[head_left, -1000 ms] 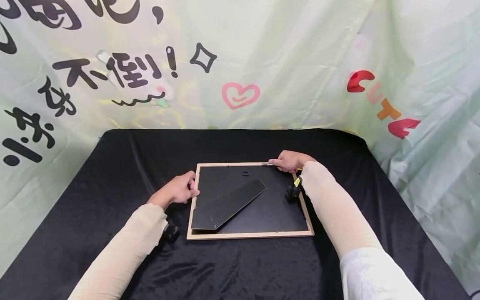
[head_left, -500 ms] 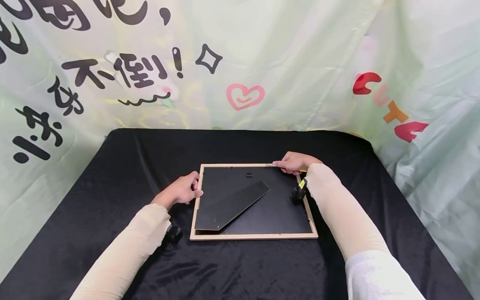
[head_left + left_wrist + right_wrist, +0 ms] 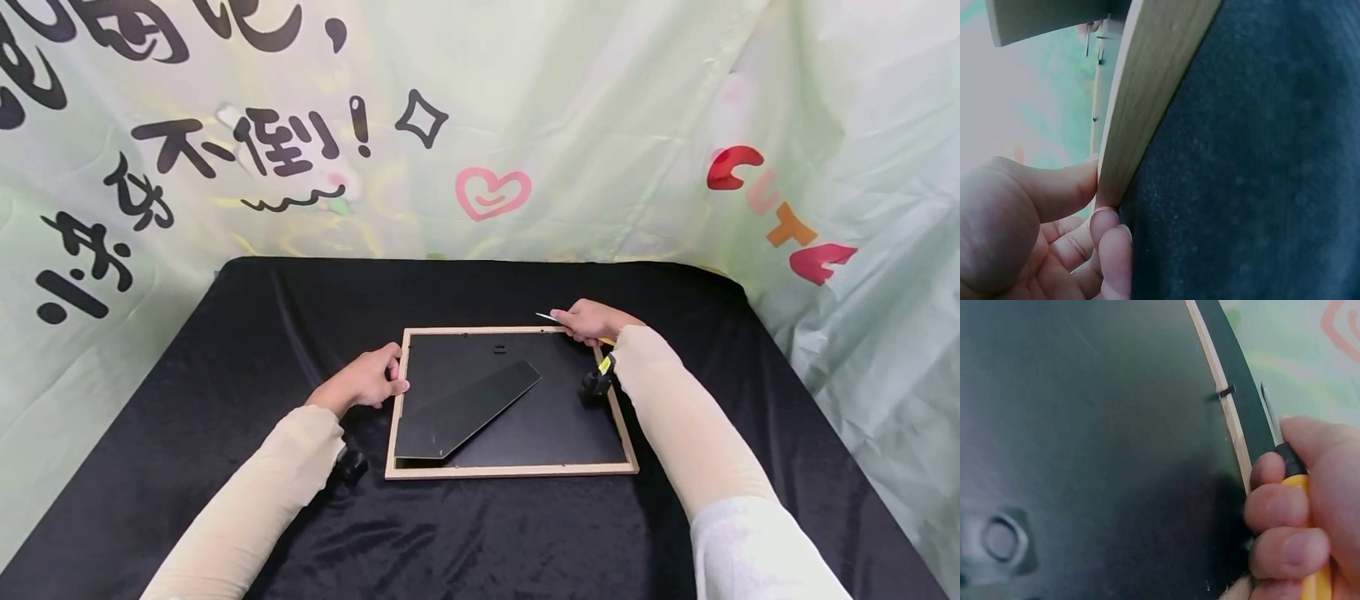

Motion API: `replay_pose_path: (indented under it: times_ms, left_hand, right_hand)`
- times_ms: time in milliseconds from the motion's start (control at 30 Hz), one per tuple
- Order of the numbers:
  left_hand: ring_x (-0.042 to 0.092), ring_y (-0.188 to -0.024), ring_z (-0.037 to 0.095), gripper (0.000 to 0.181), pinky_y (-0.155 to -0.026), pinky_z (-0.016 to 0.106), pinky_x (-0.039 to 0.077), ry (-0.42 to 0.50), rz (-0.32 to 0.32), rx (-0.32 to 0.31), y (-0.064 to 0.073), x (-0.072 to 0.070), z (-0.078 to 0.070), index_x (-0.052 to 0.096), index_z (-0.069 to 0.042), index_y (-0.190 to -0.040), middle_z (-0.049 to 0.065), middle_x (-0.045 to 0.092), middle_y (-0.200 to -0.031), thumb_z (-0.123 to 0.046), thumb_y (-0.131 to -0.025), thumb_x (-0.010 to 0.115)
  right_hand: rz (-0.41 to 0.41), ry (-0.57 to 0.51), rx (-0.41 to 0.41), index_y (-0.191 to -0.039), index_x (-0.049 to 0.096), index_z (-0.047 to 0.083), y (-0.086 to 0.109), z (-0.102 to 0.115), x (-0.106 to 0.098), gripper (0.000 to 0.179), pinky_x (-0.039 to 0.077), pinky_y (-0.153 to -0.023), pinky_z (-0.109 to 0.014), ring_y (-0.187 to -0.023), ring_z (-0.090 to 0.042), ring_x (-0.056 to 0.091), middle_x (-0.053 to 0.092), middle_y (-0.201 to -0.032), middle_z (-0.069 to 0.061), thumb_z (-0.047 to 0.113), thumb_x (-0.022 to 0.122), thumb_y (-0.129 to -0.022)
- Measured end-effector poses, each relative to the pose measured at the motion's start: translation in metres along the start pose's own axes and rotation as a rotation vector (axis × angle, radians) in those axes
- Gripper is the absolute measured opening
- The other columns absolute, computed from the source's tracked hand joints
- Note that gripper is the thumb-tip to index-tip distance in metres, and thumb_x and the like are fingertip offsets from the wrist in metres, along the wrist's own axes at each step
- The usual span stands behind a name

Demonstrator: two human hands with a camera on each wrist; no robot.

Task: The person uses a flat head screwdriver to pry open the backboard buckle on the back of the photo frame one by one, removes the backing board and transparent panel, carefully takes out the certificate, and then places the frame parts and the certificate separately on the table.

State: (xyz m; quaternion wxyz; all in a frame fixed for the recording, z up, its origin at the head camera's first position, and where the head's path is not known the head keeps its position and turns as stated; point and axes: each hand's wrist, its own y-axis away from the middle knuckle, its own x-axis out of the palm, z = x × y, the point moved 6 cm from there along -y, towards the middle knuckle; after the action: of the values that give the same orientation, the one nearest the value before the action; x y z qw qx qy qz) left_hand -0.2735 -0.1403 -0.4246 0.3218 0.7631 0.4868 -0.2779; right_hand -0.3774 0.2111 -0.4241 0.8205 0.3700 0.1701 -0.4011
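Observation:
A picture frame (image 3: 517,472) with a light wooden rim lies back side up, its black backing board (image 3: 555,425) showing. My left hand (image 3: 366,379) pinches the left rail between thumb and fingers. At the far right corner, my right hand (image 3: 591,320) grips a screwdriver (image 3: 1295,464) by its yellow handle, forefinger along the metal shaft. The screwdriver's tip points left, outside the far rail. A small black metal tab (image 3: 1225,392) on that rail is near the tip. The black stand leg (image 3: 468,410) slants across the backing.
Black cloth (image 3: 480,542) covers the table beneath the frame. A small hanger (image 3: 499,349) sits on the backing near the far rail. Behind the table hangs a pale green printed curtain (image 3: 600,125). Each wrist carries a small black camera (image 3: 596,383).
The screwdriver's tip has lifted off the far rail and now shows beyond it, with the right hand slightly raised. My left hand keeps its hold on the frame. The head view has shifted slightly.

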Motion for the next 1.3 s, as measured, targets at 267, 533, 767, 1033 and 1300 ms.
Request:
replay_pose_path:
  times_ms: [267,533,767,1033,1300]
  left_hand:
    - [0.056,-0.055,0.020,0.034,-0.053,0.031,0.054,0.022,-0.007,-0.009,0.000,-0.002,0.002,0.046,-0.002,-0.109,0.008,0.052,-0.087,-0.008,-0.088,0.071]
    - [0.056,-0.055,0.020,0.034,-0.054,0.031,0.053,0.041,-0.006,-0.011,-0.002,-0.002,-0.002,0.045,-0.002,-0.109,0.009,0.052,-0.088,-0.008,-0.088,0.071]
    - [0.055,-0.053,0.020,0.033,-0.053,0.031,0.053,0.048,-0.016,0.009,-0.005,-0.001,-0.004,0.046,-0.003,-0.107,0.008,0.052,-0.087,-0.009,-0.088,0.071]
    - [0.057,-0.053,0.021,0.032,-0.053,0.032,0.054,0.069,-0.024,0.001,-0.004,0.002,0.001,0.046,-0.003,-0.106,0.008,0.052,-0.088,-0.009,-0.087,0.071]
    - [0.058,-0.055,0.020,0.032,-0.054,0.032,0.055,0.063,-0.022,-0.016,0.001,0.003,0.005,0.045,-0.003,-0.104,0.008,0.051,-0.089,-0.010,-0.087,0.072]
  right_hand:
    - [0.018,0.024,-0.026,-0.079,0.056,0.003,0.009,0.011,0.006,0.055,0.039,-0.050,-0.028,-0.050,-0.014,0.043,0.047,-0.063,-0.002,0.046,0.034,-0.104]
    - [0.054,0.028,-0.090,-0.086,0.058,-0.002,0.006,0.037,0.014,0.051,0.042,-0.052,-0.028,-0.053,-0.016,0.046,0.049,-0.066,-0.004,0.040,0.035,-0.106]
    - [0.035,0.172,-0.132,-0.087,0.062,0.002,-0.002,0.061,0.027,0.049,0.040,-0.047,-0.027,-0.050,-0.015,0.045,0.049,-0.063,-0.002,0.041,0.038,-0.105]
    - [-0.066,0.327,-0.157,-0.081,0.062,0.008,-0.014,0.076,0.048,0.041,0.042,-0.051,-0.029,-0.052,-0.017,0.049,0.053,-0.060,-0.002,0.040,0.048,-0.102]
    - [-0.109,0.503,-0.179,-0.074,0.060,0.011,-0.025,0.098,0.065,0.043,0.040,-0.057,-0.028,-0.055,-0.016,0.047,0.047,-0.060,0.001,0.043,0.049,-0.100]
